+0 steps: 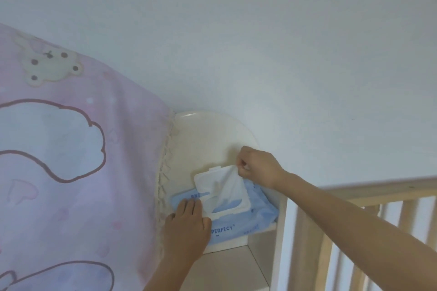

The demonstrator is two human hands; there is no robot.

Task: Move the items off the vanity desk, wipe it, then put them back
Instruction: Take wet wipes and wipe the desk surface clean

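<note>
**Pulling a wipe from the blue pack**

I see a soft blue pack of wet wipes (246, 217) lying on a cream rounded shelf (205, 134). This may be part of the vanity desk, but I can't tell from here. The pack's white plastic flip lid (208, 179) stands open.

The left hand (186, 222) lies flat on the left end of the pack, with straight fingers pressing down. The right hand (257, 168) is just above the pack's right end. Its fingers pinch a thin white wet wipe (228, 186), which stretches down into the pack's opening. The two hands are apart.

Left of the pack hangs a pink cloth with a bear and clouds (71, 149). Right of the pack is a pale wooden rail with slats (354, 208). Behind the pack is a plain white wall (260, 30).
</note>
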